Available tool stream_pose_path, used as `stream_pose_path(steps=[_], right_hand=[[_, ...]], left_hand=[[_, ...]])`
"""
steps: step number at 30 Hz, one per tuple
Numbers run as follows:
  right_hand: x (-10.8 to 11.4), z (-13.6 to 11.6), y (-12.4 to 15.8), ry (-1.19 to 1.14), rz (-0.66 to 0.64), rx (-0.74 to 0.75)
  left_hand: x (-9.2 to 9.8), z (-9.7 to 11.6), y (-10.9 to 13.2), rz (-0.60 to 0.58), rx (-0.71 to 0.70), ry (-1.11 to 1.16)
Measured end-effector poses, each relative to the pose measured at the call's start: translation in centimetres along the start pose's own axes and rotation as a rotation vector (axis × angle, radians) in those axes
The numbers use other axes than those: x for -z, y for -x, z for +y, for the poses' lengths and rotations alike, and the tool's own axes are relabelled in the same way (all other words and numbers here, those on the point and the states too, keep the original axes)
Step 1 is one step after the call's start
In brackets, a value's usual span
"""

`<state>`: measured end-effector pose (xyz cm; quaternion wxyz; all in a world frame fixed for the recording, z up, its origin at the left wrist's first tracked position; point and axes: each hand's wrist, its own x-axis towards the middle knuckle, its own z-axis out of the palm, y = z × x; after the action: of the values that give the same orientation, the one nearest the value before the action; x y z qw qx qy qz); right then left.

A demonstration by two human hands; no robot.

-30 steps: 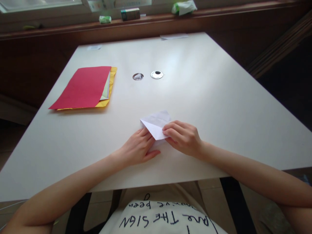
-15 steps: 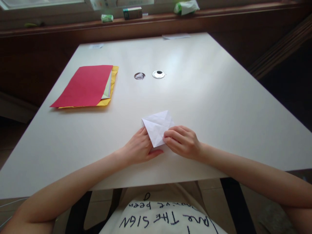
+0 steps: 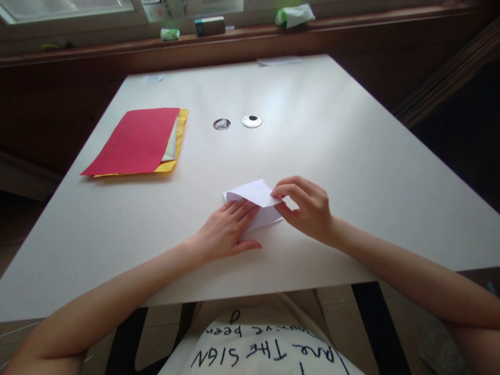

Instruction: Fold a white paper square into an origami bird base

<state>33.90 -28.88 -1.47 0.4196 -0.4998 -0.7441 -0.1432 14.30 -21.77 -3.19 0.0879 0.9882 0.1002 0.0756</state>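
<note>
A folded sheet of white paper [image 3: 250, 191] lies on the white table near its front edge, with its upper flap lifted and curved. My left hand [image 3: 228, 226] rests flat on the lower layer, fingers stretched out under the raised flap and thumb spread toward the right. The tips of those fingers are partly hidden by the flap. On the other side, my right hand [image 3: 307, 208] pinches the flap's right corner between thumb and fingers, holding it up off the layer below.
On the table's left lies a stack of coloured paper, red [image 3: 135, 140] on top and yellow [image 3: 182, 125] beneath. Two round cable holes [image 3: 222, 124] are set in the tabletop [image 3: 351, 172]. A small box [image 3: 210, 26] and green packets [image 3: 295, 16] stand on the window ledge behind.
My right hand has moved up and slightly right, lifting the paper's flap away from the lower layer. More of my left hand's fingers now shows; that hand has stayed nearly in place.
</note>
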Motion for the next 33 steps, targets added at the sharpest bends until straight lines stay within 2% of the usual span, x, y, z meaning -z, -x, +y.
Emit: stream_pose_path(steps=[7,11,14,20,23,28,33], right_hand=[[0.4,1.8,-3.1,-0.082,-0.113,-0.073],[0.2,2.7,-3.4,-0.158,-0.091,-0.095],[0.2,3.3,-2.7,-0.179,-0.124,-0.03],[0.6,3.6,-1.9,-0.177,-0.281,0.207],[0.5,3.4,-1.8,-0.099,-0.37,0.244],[-0.1,3.0,-1.2,0.126,-0.588,0.081],[-0.2,2.6,-0.6,0.178,-0.784,-0.09]], left_hand=[[-0.1,-0.9,-2.6,0.066,0.116,-0.098],[-0.9,-2.2,-3.2,0.126,0.17,-0.103],[-1.0,-2.8,-3.0,0.145,0.175,-0.078],[-0.9,-3.2,-2.8,0.119,0.184,0.002],[-1.0,-3.3,-2.9,0.137,0.193,0.005],[-0.9,-3.4,-2.8,0.15,0.18,-0.002],[-1.0,-3.5,-2.8,0.164,0.183,-0.025]])
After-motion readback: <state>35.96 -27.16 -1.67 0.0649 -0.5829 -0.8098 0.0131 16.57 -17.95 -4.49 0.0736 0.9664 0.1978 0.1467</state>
